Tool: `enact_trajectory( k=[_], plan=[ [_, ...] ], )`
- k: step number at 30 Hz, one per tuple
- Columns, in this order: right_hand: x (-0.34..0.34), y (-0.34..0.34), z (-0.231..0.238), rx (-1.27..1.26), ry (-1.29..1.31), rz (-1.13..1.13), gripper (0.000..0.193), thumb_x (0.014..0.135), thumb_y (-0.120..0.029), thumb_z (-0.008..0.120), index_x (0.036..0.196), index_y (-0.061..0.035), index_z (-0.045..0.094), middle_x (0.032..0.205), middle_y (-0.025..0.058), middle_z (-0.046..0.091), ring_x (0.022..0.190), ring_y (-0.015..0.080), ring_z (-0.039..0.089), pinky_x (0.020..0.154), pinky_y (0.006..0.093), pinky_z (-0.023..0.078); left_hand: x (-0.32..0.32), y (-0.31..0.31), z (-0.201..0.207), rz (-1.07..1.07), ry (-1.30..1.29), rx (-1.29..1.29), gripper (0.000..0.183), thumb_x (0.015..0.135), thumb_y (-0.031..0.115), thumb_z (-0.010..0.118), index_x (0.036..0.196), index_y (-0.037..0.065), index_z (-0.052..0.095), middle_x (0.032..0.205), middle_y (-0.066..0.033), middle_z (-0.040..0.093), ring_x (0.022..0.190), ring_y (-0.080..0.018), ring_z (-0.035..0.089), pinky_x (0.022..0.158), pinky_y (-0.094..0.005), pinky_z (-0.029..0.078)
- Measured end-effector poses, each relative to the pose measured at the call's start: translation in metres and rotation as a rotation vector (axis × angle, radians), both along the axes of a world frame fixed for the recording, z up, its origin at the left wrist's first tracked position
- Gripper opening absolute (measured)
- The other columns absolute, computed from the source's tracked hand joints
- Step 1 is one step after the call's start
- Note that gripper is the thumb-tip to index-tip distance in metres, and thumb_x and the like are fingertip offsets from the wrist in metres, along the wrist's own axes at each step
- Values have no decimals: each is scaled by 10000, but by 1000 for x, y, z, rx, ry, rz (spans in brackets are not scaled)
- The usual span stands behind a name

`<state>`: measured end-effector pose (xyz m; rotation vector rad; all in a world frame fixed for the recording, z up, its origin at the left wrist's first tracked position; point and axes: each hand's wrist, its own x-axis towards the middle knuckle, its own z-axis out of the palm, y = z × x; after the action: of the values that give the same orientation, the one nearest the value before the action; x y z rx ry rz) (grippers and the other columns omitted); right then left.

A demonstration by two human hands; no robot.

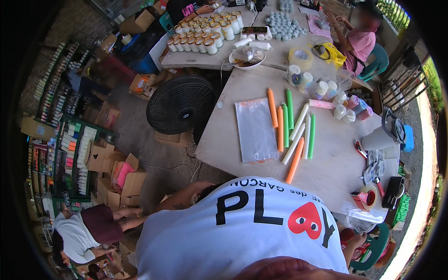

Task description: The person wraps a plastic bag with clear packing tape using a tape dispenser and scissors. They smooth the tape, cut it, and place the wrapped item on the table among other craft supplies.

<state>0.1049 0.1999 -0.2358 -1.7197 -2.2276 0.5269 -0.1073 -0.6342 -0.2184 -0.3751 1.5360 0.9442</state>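
Note:
Neither of my hands shows. My left arm (184,199) bends beside my white printed shirt (261,233), and its hand is hidden. At my right side a bit of bare arm (353,243) appears near a green chair, with no fingers I can make out. On the table in front of me lie loose taper candles: orange ones (272,108), green ones (311,136) and white ones (293,144). Left of them a clear plastic bag (257,133) lies flat. One orange candle (294,161) lies closest to my body.
Wrapped candles (322,88), a grey pitcher (379,138) and tape rolls (369,196) stand right. Farther off are white jars (210,45) and a bowl (248,58). A black fan (179,105) and cartons (123,175) stand left. Co-workers sit beyond the table; another (88,231) is lower left.

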Motion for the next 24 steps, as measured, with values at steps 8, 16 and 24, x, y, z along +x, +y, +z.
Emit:
enact_trajectory(
  k=[8,16,24],
  plan=[
    [-27,-292,8,-1137,11,-115,528,923,-334,509,1352,-55,379,1409,217,394,1182,324,508,988,404,407,-206,-34,-17,-12,1027,-134,306,872,307,644,988,24,639,951,-114,668,890,-205,637,804,-337,502],
    [-286,-397,211,-1303,324,636,702,903,-454,566,1474,-202,244,1442,178,351,1132,303,560,940,453,445,-338,6,-29,-435,1411,-371,571,864,333,613,1365,122,437,1464,-128,332,1362,-305,296,1103,-453,259],
    [-697,-507,263,-187,358,1551,559,820,-300,727,1257,-23,517,1228,152,576,1158,266,545,960,384,446,-355,18,-44,-374,1639,-433,622,849,394,566,1403,168,398,1500,-77,295,1392,-279,241,1133,-514,153]
  ],
)
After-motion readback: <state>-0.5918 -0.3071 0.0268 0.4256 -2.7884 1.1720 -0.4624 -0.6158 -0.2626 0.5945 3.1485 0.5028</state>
